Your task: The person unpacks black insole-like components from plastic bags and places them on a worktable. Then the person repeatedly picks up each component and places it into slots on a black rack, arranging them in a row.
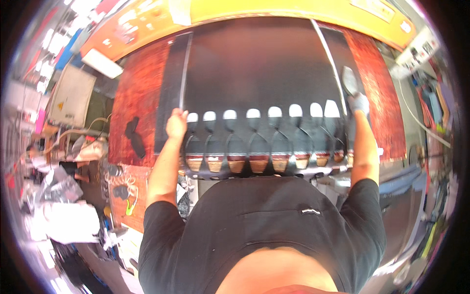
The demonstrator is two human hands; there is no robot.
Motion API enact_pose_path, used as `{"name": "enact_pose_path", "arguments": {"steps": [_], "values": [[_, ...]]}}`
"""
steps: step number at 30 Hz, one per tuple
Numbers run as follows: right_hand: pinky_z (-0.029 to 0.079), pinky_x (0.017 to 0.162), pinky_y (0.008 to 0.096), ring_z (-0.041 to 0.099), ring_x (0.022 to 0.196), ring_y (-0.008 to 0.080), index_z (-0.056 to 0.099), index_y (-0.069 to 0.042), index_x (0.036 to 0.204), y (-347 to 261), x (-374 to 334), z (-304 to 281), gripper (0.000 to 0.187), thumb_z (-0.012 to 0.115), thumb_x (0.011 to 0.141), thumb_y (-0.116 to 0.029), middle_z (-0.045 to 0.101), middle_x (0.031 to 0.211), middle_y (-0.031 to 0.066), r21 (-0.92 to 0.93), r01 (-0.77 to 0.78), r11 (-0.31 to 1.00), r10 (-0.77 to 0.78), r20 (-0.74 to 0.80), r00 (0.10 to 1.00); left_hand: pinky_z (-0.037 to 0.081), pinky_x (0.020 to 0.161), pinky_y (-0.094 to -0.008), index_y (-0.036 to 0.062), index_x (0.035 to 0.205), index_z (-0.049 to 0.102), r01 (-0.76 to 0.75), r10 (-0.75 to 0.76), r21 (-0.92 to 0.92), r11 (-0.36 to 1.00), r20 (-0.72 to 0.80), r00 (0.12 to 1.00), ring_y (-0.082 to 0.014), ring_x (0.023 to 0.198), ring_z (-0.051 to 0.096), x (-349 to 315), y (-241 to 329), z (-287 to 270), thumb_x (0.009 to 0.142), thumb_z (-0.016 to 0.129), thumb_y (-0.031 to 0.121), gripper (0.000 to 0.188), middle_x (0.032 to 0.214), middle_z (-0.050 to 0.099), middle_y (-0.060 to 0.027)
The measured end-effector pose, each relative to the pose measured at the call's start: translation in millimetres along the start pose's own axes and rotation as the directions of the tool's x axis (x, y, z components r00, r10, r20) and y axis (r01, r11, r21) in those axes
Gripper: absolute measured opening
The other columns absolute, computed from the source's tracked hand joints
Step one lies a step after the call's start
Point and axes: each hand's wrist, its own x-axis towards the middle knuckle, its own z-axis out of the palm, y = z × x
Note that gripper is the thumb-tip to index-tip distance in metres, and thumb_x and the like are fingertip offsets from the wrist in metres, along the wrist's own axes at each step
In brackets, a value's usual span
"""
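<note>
Head view: both hands grasp the black sheet (259, 68), left hand (176, 123) clenched at its left edge, gloved right hand (359, 103) at its right.

Bright, warm light falls from above my hands. My left hand (176, 123) and gloved right hand (359, 103) are lit but slightly soft. The dark sheet (259, 68) between them reads flat, almost shadowless. The fisheye bends edges toward the rim, where clutter blurs and highlights blow out.

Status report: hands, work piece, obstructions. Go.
Left hand bare, gripping left edge of black sheet. Right hand gloved, holding grey tool at sheet's right edge. Nothing between the hands.
</note>
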Motion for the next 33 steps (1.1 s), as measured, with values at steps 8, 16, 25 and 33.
{"name": "enact_pose_path", "arguments": {"steps": [8, 16, 25, 33], "values": [[0.044, 0.066, 0.0359, 0.055, 0.072, 0.0273, 0.063, -0.001, 0.082, -76, -13, -55, 0.018, 0.059, 0.069, -0.014, 0.06, 0.078, 0.0145, 0.504, 0.306, 0.808, -0.308, -0.081, 0.948, 0.043, 0.086, -0.0373, 0.0112, 0.098, 0.064, -0.37, 0.324, -0.258, 0.892, -0.204, 0.924, -0.0277, 0.099, 0.052, 3, -17, 8, 0.078, 0.067, 0.015, 0.021, 0.1, 0.055, -0.0096], [0.047, 0.08, 0.0399, 0.056, 0.091, 0.0309, 0.064, -0.008, 0.093, -342, -116, -85, 0.03, 0.067, 0.063, -0.01, 0.06, 0.093, 0.0096, 0.228, 0.906, 0.356, -0.912, -0.127, 0.39, 0.042, 0.091, -0.0387, 0.0095, 0.099, 0.062, -0.354, 0.274, -0.65, 0.672, -0.226, 0.935, -0.0318, 0.108, 0.052, 17, -41, 43, 0.079, 0.066, 0.016, 0.022, 0.113, 0.054, -0.0142], [0.047, 0.076, 0.0383, 0.056, 0.084, 0.0292, 0.065, -0.007, 0.089, -413, -128, -60, 0.032, 0.068, 0.057, -0.005, 0.058, 0.086, 0.0079, 0.217, 0.969, 0.116, -0.986, -0.09, 0.138, 0.036, 0.091, -0.0411, 0.0117, 0.101, 0.061, -0.389, 0.271, -0.655, 0.648, -0.28, 0.921, -0.0309, 0.106, 0.05, 12, -40, 43, 0.082, 0.06, 0.019, 0.021, 0.113, 0.054, -0.0121], [0.047, 0.083, 0.0375, 0.056, 0.094, 0.029, 0.065, -0.011, 0.094, -403, -168, -37, 0.03, 0.069, 0.064, -0.014, 0.059, 0.098, 0.0078, 0.328, 0.761, 0.56, -0.822, 0.105, 0.56, 0.035, 0.092, -0.0415, 0.0103, 0.103, 0.059, -0.43, 0.305, -0.609, 0.667, -0.303, 0.903, -0.0305, 0.106, 0.05, 12, -39, 41, 0.083, 0.059, 0.018, 0.022, 0.114, 0.053, -0.0125]]}}
